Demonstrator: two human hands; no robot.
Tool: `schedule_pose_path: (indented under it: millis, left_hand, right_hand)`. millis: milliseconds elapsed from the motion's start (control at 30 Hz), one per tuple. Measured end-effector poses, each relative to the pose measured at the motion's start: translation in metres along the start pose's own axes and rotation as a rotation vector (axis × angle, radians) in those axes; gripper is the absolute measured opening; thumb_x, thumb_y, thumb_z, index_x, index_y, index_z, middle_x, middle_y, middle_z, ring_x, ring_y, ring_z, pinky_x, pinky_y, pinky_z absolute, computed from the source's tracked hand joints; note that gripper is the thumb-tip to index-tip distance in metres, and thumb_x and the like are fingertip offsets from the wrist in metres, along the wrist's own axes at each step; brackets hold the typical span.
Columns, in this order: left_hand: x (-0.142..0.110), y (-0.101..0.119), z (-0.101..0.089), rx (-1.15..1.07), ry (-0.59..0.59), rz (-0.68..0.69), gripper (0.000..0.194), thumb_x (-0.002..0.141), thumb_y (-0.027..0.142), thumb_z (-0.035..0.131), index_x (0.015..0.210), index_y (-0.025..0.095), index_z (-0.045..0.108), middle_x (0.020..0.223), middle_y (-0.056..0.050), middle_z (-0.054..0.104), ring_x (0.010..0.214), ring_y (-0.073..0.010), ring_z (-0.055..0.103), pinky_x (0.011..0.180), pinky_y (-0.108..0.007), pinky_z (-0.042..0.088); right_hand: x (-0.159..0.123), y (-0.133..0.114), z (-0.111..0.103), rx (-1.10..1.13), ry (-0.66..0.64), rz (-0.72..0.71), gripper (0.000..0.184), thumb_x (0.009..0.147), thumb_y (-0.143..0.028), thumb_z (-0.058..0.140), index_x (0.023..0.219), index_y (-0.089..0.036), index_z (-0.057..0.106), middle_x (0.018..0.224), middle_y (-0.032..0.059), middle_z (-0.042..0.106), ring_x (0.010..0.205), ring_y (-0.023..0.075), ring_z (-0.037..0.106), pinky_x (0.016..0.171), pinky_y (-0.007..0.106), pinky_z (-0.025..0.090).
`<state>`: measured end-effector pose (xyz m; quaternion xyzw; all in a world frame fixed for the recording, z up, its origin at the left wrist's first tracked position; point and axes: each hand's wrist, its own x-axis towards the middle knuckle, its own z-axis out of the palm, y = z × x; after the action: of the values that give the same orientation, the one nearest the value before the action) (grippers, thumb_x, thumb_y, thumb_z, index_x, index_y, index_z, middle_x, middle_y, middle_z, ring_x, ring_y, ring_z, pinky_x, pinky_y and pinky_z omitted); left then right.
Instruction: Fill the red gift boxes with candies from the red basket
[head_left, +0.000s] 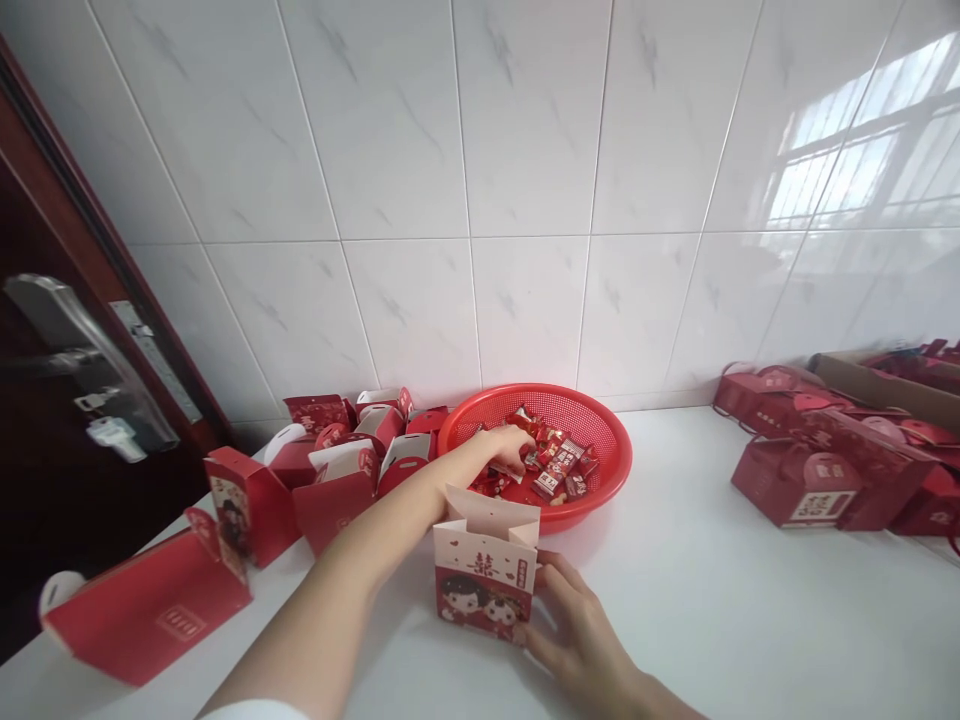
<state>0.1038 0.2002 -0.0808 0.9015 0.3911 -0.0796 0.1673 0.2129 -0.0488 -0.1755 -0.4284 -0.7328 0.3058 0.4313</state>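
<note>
My left hand [514, 447] reaches down into a red plastic colander [616, 462]. Its fingers are curled together among the wrapped candies [559, 470], and whatever is between them is hidden. Directly in front of the colander stands a red and white paper candy box [484, 580], upright, with its top flaps open and two cartoon figures printed on its front. My right hand [574, 620] grips this box at its right side, thumb at the lower front corner and fingers behind the edge. The inside of the box is mostly hidden.
Several open red boxes [330, 505] crowd the left, one lying nearest the table's left edge [161, 625]. Closed red boxes [799, 480] and a cardboard carton [847, 370] stand at the right. A tiled wall [525, 180] rises behind; a door with keys [116, 435] is left.
</note>
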Motion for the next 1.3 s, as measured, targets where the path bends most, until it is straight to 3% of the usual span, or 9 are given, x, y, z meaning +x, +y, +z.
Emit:
schedule_pose_path:
  millis: [300, 400, 533, 667, 800, 900, 967, 1067, 1300]
  left_hand:
    - [-0.007, 0.006, -0.008, -0.207, 0.178, 0.021, 0.009, 0.074, 0.016, 0.061, 0.068, 0.021, 0.066, 0.064, 0.002, 0.06, 0.065, -0.016, 0.055, 0.061, -0.027, 0.039]
    - [-0.011, 0.002, -0.01, -0.301, 0.275, -0.022, 0.021, 0.08, 0.024, 0.061, 0.06, 0.019, 0.056, 0.055, 0.005, 0.047, 0.054, -0.0125, 0.043, 0.055, -0.027, 0.031]
    - [-0.012, -0.003, -0.011, -0.427, 0.344, -0.066, 0.031, 0.076, 0.033, 0.067, 0.053, 0.019, 0.051, 0.048, 0.007, 0.035, 0.047, -0.0096, 0.033, 0.05, -0.027, 0.024]
    - [-0.008, -0.002, -0.014, -0.53, 0.367, -0.043, 0.032, 0.076, 0.037, 0.065, 0.052, 0.019, 0.057, 0.047, 0.005, 0.042, 0.046, -0.0096, 0.037, 0.048, -0.026, 0.027]
    - [-0.004, 0.0, -0.015, -0.559, 0.378, -0.041, 0.039, 0.075, 0.034, 0.072, 0.049, 0.019, 0.048, 0.048, 0.006, 0.041, 0.047, -0.009, 0.041, 0.047, -0.023, 0.029]
    - [-0.004, 0.003, -0.014, -0.54, 0.355, -0.07, 0.03, 0.084, 0.031, 0.072, 0.063, 0.017, 0.055, 0.057, 0.006, 0.048, 0.052, -0.0089, 0.048, 0.049, -0.021, 0.037]
    - [-0.004, 0.006, -0.013, -0.511, 0.325, -0.099, 0.02, 0.092, 0.032, 0.068, 0.085, 0.014, 0.063, 0.074, 0.002, 0.061, 0.061, -0.0102, 0.057, 0.056, -0.023, 0.048]
    - [-0.001, 0.009, -0.014, -0.452, 0.253, -0.132, 0.026, 0.098, 0.036, 0.062, 0.113, 0.014, 0.064, 0.103, -0.005, 0.068, 0.082, -0.0154, 0.066, 0.071, -0.032, 0.059]
    - [0.028, 0.014, -0.021, -0.314, 0.06, -0.148, 0.033, 0.097, 0.036, 0.064, 0.122, 0.015, 0.063, 0.121, -0.009, 0.066, 0.102, -0.0228, 0.067, 0.086, -0.042, 0.059]
  right_hand:
    - [-0.002, 0.001, 0.0, 0.042, -0.004, 0.002, 0.012, 0.088, -0.026, 0.064, 0.099, -0.023, 0.06, 0.125, 0.0109, 0.061, 0.118, 0.0269, 0.061, 0.098, 0.039, 0.052]
    - [-0.002, 0.002, 0.0, 0.052, -0.006, 0.0, 0.014, 0.089, -0.027, 0.064, 0.102, -0.023, 0.06, 0.127, 0.0115, 0.06, 0.118, 0.027, 0.06, 0.099, 0.039, 0.051]
    - [-0.002, 0.002, 0.0, 0.059, -0.002, 0.005, 0.015, 0.089, -0.026, 0.064, 0.103, -0.023, 0.06, 0.126, 0.0117, 0.06, 0.118, 0.0267, 0.06, 0.099, 0.039, 0.051]
    - [-0.001, 0.001, -0.001, 0.049, 0.009, 0.003, 0.013, 0.088, -0.025, 0.065, 0.1, -0.023, 0.061, 0.123, 0.011, 0.061, 0.116, 0.0266, 0.061, 0.097, 0.039, 0.052]
    - [0.0, -0.001, -0.001, 0.05, 0.023, -0.01, 0.012, 0.088, -0.025, 0.065, 0.099, -0.023, 0.062, 0.121, 0.0105, 0.063, 0.114, 0.0262, 0.062, 0.095, 0.038, 0.053]
    - [-0.001, -0.002, -0.002, 0.061, 0.016, -0.006, 0.011, 0.088, -0.025, 0.065, 0.098, -0.023, 0.062, 0.122, 0.0107, 0.062, 0.116, 0.0263, 0.062, 0.097, 0.038, 0.052]
    - [-0.001, -0.002, -0.001, 0.063, 0.018, 0.004, 0.013, 0.087, -0.024, 0.066, 0.099, -0.023, 0.063, 0.123, 0.0105, 0.062, 0.116, 0.0263, 0.062, 0.098, 0.038, 0.052]
    - [-0.002, -0.001, 0.0, 0.066, 0.022, 0.012, 0.018, 0.086, -0.023, 0.067, 0.103, -0.023, 0.065, 0.124, 0.0102, 0.062, 0.116, 0.0262, 0.062, 0.098, 0.038, 0.052]
    - [0.0, 0.002, 0.003, 0.055, 0.051, -0.03, 0.028, 0.083, -0.02, 0.07, 0.111, -0.024, 0.067, 0.122, 0.0097, 0.064, 0.114, 0.0252, 0.063, 0.097, 0.036, 0.053]
